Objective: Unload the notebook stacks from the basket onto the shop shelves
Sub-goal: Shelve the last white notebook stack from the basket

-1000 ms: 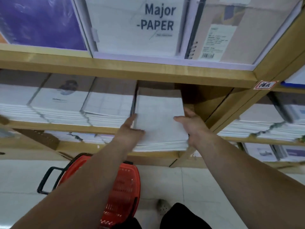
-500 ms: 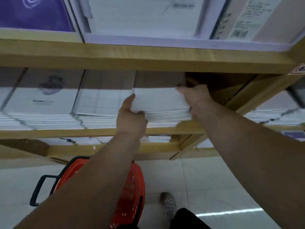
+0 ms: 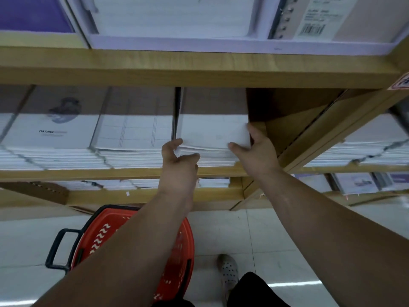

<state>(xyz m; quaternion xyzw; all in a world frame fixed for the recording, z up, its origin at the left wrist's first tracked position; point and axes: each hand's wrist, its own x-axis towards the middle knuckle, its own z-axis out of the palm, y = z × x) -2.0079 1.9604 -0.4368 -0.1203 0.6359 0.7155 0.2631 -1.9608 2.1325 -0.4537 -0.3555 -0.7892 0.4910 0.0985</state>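
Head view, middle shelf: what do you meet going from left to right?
Printed-cover stack, ruled-cover stack, left hand, plain white stack, right hand, wooden divider, neighbouring stacks.

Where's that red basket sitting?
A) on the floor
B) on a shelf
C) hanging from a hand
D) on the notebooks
A: the basket stands on the floor, while the left hand and right hand hold a stack on the shelf above.
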